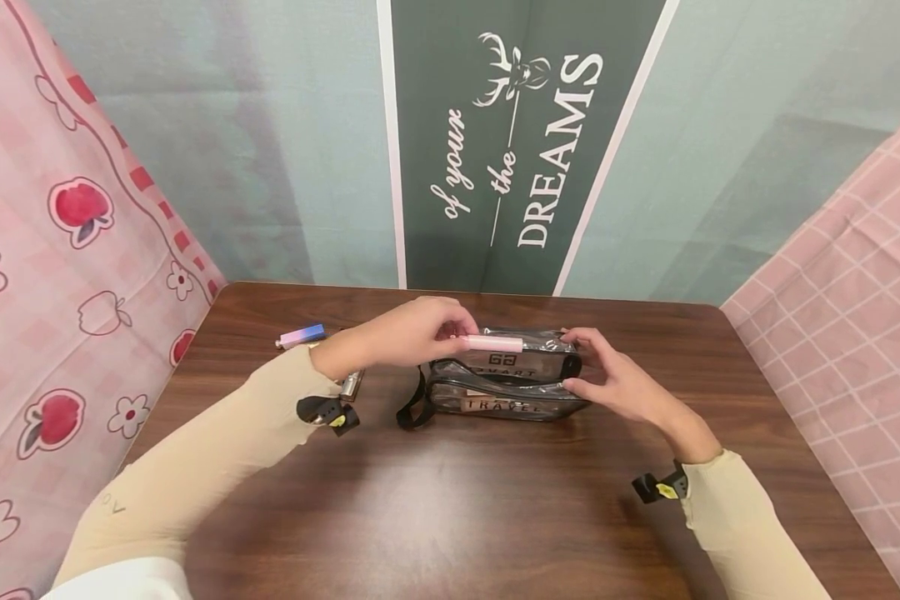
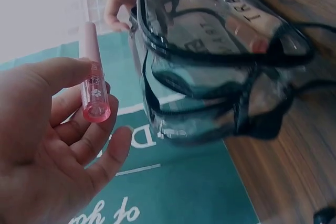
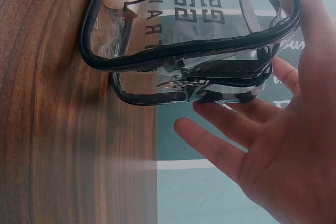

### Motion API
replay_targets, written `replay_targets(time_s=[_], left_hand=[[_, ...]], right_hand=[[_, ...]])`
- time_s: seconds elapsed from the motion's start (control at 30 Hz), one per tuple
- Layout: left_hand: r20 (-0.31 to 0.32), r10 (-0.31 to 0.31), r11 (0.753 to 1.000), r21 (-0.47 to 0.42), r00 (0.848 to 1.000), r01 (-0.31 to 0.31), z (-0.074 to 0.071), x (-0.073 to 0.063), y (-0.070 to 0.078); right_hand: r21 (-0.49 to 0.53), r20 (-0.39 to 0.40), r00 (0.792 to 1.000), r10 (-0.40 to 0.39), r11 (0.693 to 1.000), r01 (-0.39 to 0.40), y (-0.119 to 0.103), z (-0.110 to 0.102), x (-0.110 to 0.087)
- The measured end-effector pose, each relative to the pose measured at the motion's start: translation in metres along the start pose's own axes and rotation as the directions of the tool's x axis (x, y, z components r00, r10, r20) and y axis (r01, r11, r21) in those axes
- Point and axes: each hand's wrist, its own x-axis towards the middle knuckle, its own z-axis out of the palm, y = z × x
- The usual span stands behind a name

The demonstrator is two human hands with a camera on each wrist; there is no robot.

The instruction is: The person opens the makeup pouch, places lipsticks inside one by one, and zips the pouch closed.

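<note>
My left hand (image 1: 427, 332) pinches a pink lip gloss tube (image 1: 495, 342) between thumb and fingers, above the clear pouch (image 1: 506, 406). In the left wrist view the lip gloss tube (image 2: 92, 74) is apart from the pouch's open side. Black trim and a zipper edge the transparent pouch, which carries "TRAVEL" lettering and lies on the table. A beige-capped tube (image 2: 247, 32) shows through its plastic. At the pouch's right end, my right hand (image 1: 618, 385) holds the rim, thumb on one side and fingers on the other; the zipper pull (image 3: 184, 83) hangs near the fingertips.
On the brown wooden table (image 1: 435, 517), a pink-and-blue tube (image 1: 302, 335) lies to the left. A shiny tube (image 1: 352, 385) is partly hidden under my left wrist. The pouch's black strap (image 1: 416, 410) loops out on its left. Printed curtains surround the table.
</note>
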Motion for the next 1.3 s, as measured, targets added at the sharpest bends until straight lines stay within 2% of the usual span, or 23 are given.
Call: replay_targets(time_s=[0.23, 0.43, 0.6, 0.83, 1.3], left_hand=[[-0.011, -0.031, 0.999, 0.039, 0.999, 0.032, 0.016, 0.018, 0.009], [0.009, -0.058, 0.995, 0.086, 0.998, 0.057, 0.03, 0.028, 0.015], [0.01, -0.078, 0.992, 0.098, 0.997, 0.076, 0.037, 0.031, 0.017], [0.006, -0.068, 0.992, 0.103, 0.998, 0.067, 0.045, 0.036, 0.015], [0.012, -0.058, 0.995, 0.076, 0.998, 0.057, 0.048, 0.04, 0.012]], right_hand=[[0.0, -0.005, 1.0, 0.004, 1.0, -0.004, 0.001, 0.0, 0.0], [0.013, 0.0, 1.0, 0.006, 1.0, -0.006, 0.001, 0.001, 0.0], [0.018, -0.009, 1.0, -0.007, 1.0, 0.007, 0.0, 0.002, 0.0], [0.011, -0.023, 1.0, -0.007, 1.0, 0.007, -0.001, 0.002, 0.0], [-0.003, -0.018, 1.0, -0.001, 1.0, 0.001, -0.001, 0.002, -0.001]])
